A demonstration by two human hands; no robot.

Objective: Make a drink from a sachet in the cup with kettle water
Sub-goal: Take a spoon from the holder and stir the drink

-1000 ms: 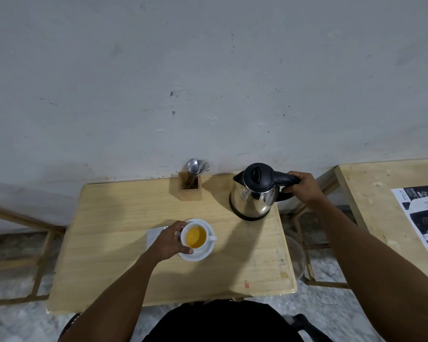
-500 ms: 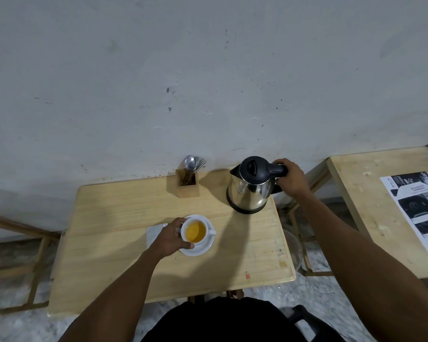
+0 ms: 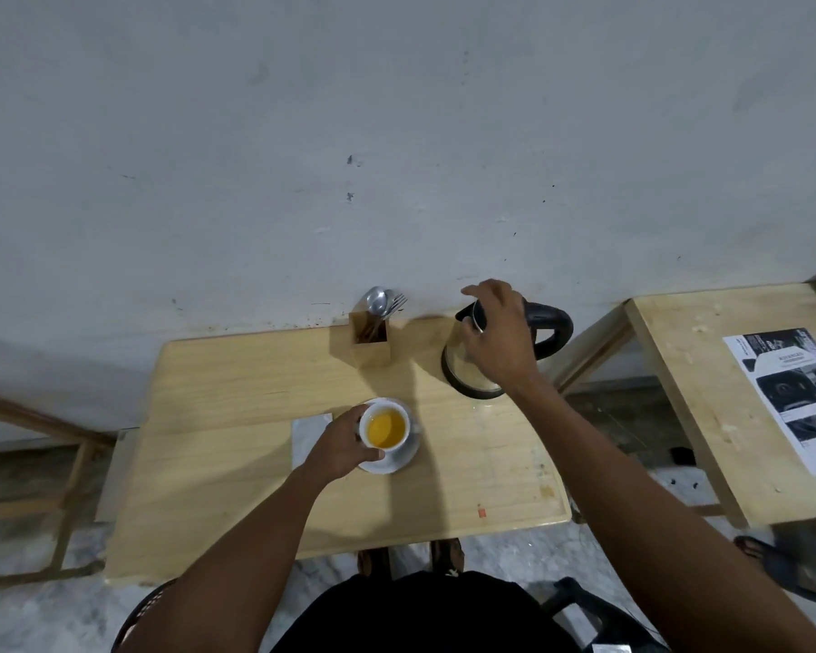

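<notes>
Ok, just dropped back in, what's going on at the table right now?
A person is making a drink at the light wooden table. The left hand steadies the white cup of orange-yellow liquid on its white saucer. The right hand is spread open over the top of the steel kettle with the black handle, which stands on the table near the wooden cutlery holder. Water looks already poured.

We can't read anything here tbh. The printed sheet [image 3: 792, 398] on the side table [image 3: 679, 417] at 3 o'clock has dark blocks with text, but it's too blurry to read.
</notes>
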